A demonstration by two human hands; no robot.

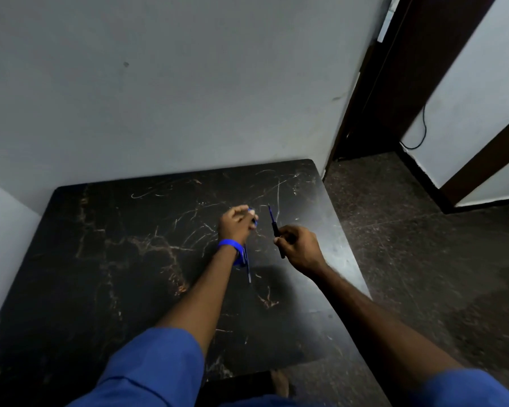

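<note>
My right hand (pixel 299 248) grips a thin black-handled tool with a blue shaft (pixel 275 229), its tip pointing up and away over the table. Just to its left, my left hand (pixel 237 223) pinches a small blue and white object (pixel 252 214), too small to identify. A blue band (pixel 229 245) circles my left wrist. Below that wrist, a slim blue pen-like object (pixel 247 265) lies on the black marble-patterned table (pixel 115 259). The two hands are a short gap apart, above the table's right half.
The table stands in a corner against a pale wall (pixel 159 83), with another wall at the left. To the right is dark speckled floor (pixel 423 259), a dark wooden door frame (pixel 379 83) and a hanging black cable (pixel 422 130). My foot (pixel 279 383) shows below the table's near edge.
</note>
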